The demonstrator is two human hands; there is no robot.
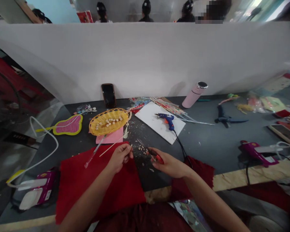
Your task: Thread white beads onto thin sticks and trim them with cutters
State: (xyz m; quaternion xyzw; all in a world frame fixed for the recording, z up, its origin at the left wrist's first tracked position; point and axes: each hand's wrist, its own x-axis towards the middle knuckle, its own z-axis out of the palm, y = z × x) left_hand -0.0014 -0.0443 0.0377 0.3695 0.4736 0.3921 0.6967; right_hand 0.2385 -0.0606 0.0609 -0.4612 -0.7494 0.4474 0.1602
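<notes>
My left hand (pixel 122 157) is closed in a pinch above the edge of a red cloth (pixel 99 180). A small pale piece (pixel 131 146) shows at its fingertips; its kind is unclear. My right hand (pixel 168 162) is wrapped round red-handled pliers (pixel 157 157), their dark jaws pointing left. Between the hands, several small pale and dark bits (pixel 142 148) lie on the dark table. A thin pale stick (pixel 111 147) rests beyond my left hand. Farther back, a yellow woven basket (pixel 94 130) holds several small whitish pieces.
A blue glue gun (pixel 168 119) lies on a white board (pixel 157 129), its cord running toward my right forearm. A phone (pixel 108 95) and a pink bottle (pixel 194 95) stand near the partition (pixel 145 61). Purple devices (pixel 44 188) with white cables sit at both sides.
</notes>
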